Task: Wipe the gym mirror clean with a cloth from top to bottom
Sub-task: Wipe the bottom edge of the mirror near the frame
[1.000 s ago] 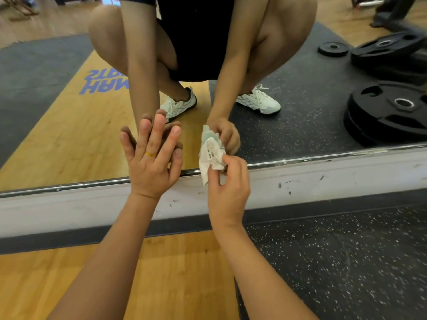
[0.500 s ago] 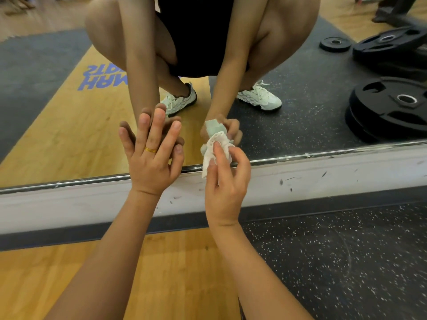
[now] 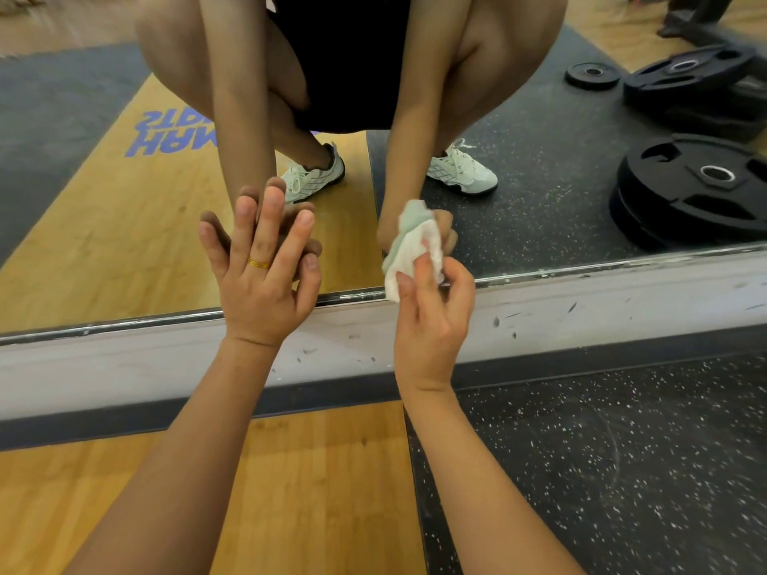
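The gym mirror (image 3: 539,168) fills the upper half of the view and reflects me crouching in front of it. Its bottom edge runs just above a scuffed white ledge. My left hand (image 3: 261,280) lies flat against the glass near that edge, fingers spread and straight, a gold ring on one finger. My right hand (image 3: 431,313) pinches a crumpled white cloth (image 3: 409,255) and presses it to the lowest strip of the mirror. The cloth's reflection touches it from above.
A white ledge (image 3: 602,309) with a dark baseboard runs under the mirror. Below it the floor is wood (image 3: 311,491) on the left and speckled black rubber (image 3: 622,471) on the right. Black weight plates (image 3: 697,188) show in the reflection at the right.
My right hand has carried the cloth slightly up and to the right along the mirror's bottom edge. The left hand has stayed flat on the glass.
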{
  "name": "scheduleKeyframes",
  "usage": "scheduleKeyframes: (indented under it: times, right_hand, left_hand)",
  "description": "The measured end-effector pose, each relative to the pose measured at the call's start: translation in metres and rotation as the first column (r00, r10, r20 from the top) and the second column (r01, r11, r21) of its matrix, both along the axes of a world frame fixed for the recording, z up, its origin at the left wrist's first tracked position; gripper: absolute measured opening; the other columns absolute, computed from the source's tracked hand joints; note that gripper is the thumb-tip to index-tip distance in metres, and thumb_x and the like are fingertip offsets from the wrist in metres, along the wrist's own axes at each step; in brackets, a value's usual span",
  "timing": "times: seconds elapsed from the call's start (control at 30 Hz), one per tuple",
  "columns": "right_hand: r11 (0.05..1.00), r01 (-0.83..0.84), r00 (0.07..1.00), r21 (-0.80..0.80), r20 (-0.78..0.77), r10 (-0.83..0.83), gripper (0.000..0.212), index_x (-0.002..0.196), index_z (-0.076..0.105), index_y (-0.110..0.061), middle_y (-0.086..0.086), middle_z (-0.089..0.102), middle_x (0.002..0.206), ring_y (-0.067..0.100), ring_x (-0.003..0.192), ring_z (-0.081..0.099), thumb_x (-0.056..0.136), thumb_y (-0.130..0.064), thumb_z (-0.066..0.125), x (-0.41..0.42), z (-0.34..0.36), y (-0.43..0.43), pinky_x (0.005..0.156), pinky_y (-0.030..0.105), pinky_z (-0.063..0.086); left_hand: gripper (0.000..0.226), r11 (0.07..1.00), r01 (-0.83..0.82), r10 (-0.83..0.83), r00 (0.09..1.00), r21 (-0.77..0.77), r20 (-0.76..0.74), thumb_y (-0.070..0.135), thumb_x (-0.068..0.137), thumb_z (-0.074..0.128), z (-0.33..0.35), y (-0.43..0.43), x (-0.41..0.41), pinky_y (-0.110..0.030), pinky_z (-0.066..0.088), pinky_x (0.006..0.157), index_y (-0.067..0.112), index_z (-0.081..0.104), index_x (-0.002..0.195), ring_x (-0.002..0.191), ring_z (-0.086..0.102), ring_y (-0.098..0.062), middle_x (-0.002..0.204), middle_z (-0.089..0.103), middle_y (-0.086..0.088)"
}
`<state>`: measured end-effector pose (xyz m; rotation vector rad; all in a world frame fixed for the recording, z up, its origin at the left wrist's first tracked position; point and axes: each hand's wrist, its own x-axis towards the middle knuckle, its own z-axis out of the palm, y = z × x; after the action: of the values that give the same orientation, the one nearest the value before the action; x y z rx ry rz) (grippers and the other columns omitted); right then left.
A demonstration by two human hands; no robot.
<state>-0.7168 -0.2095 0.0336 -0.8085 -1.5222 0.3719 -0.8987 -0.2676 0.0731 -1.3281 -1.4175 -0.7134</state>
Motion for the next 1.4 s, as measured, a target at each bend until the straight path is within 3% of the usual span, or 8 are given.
scheduleKeyframes:
  times: [0.13,0.27,0.53,0.7,0.8,0.93,1.17,1.4]
  right_hand:
    - [0.971,-0.028,0.954,-0.238,-0.296,-0.045,0.042,0.141,0.06,-0.006,0.002,0.049,0.121,0.002,0.113,0.051,0.099,-0.008,0.067,-0.006,0.01,-0.004,0.094,0.022,0.05]
    - [0.938,-0.062,0.885,-0.342,-0.454,-0.107,0.044,0.144,0.054,-0.011,-0.003,0.047,0.124,0.02,0.113,0.057,0.101,-0.022,0.061,-0.027,0.029,-0.019,0.092,0.019,0.052]
    - [0.927,-0.032,0.863,-0.375,-0.478,-0.164,0.048,0.145,0.052,-0.015,-0.007,0.045,0.12,0.011,0.108,0.055,0.099,-0.019,0.065,-0.037,0.041,-0.025,0.091,0.015,0.049]
    - [0.82,0.046,0.74,-0.571,-0.531,-0.412,0.05,0.148,0.052,-0.005,-0.002,0.048,0.118,0.014,0.106,0.061,0.101,-0.016,0.066,-0.002,0.031,0.013,0.081,0.012,0.053]
    - [0.84,-0.005,0.775,-0.543,-0.533,-0.34,0.048,0.147,0.053,-0.004,-0.003,0.047,0.119,0.022,0.107,0.062,0.102,-0.017,0.064,-0.01,0.03,0.001,0.082,0.012,0.053]
    - [0.885,-0.076,0.865,-0.459,-0.471,-0.17,0.041,0.141,0.06,-0.005,-0.017,0.045,0.119,-0.001,0.103,0.058,0.101,-0.014,0.064,-0.027,0.023,-0.035,0.086,0.012,0.052]
    - [0.896,0.058,0.837,-0.44,-0.468,-0.284,0.041,0.139,0.062,-0.006,-0.015,0.048,0.119,0.024,0.109,0.061,0.101,-0.019,0.062,0.003,0.02,0.005,0.09,0.042,0.058]
    - [0.861,-0.048,0.853,-0.506,-0.469,-0.228,0.045,0.144,0.058,-0.012,-0.018,0.047,0.12,0.021,0.11,0.061,0.101,-0.023,0.065,-0.001,0.023,-0.01,0.088,0.037,0.06]
  left_hand:
    - [0.061,1.0,0.005,-0.005,1.0,-0.008,0.004,0.025,0.101,0.05,0.001,-0.001,0.0,-0.046,-0.006,0.126,0.025,0.034,0.159,0.159,0.002,-0.017,0.172,0.007,0.004]
    - [0.058,1.0,0.005,-0.005,1.0,-0.018,0.02,0.025,0.101,0.049,0.002,-0.001,0.002,-0.045,-0.007,0.126,0.022,0.037,0.157,0.159,0.001,-0.016,0.172,0.006,0.004]
    - [0.06,0.998,0.017,-0.015,0.999,-0.053,0.037,0.024,0.103,0.049,0.005,-0.006,0.005,-0.045,-0.009,0.125,0.023,0.031,0.16,0.159,-0.003,-0.016,0.172,0.002,0.005]
    - [0.063,0.993,0.018,-0.015,0.999,-0.115,0.032,0.022,0.104,0.051,0.008,-0.013,0.005,-0.046,-0.011,0.125,0.023,0.026,0.162,0.158,-0.006,-0.017,0.172,-0.001,0.003]
    - [0.063,0.993,0.013,-0.009,0.999,-0.116,0.031,0.023,0.104,0.051,0.008,-0.012,0.005,-0.046,-0.01,0.125,0.023,0.026,0.162,0.159,-0.005,-0.017,0.172,0.0,0.004]
    - [0.061,0.996,0.01,-0.007,0.999,-0.09,0.035,0.023,0.103,0.05,0.007,-0.009,0.006,-0.045,-0.011,0.125,0.022,0.029,0.161,0.159,-0.004,-0.016,0.172,0.001,0.004]
    - [0.062,0.995,0.021,-0.018,0.999,-0.101,0.033,0.022,0.104,0.051,0.007,-0.011,0.004,-0.046,-0.01,0.125,0.023,0.028,0.161,0.159,-0.004,-0.017,0.172,0.001,0.004]
    - [0.058,0.995,0.021,-0.016,0.999,-0.093,0.05,0.023,0.103,0.05,0.008,-0.009,0.006,-0.046,-0.01,0.125,0.02,0.033,0.159,0.159,-0.003,-0.017,0.172,0.002,0.003]
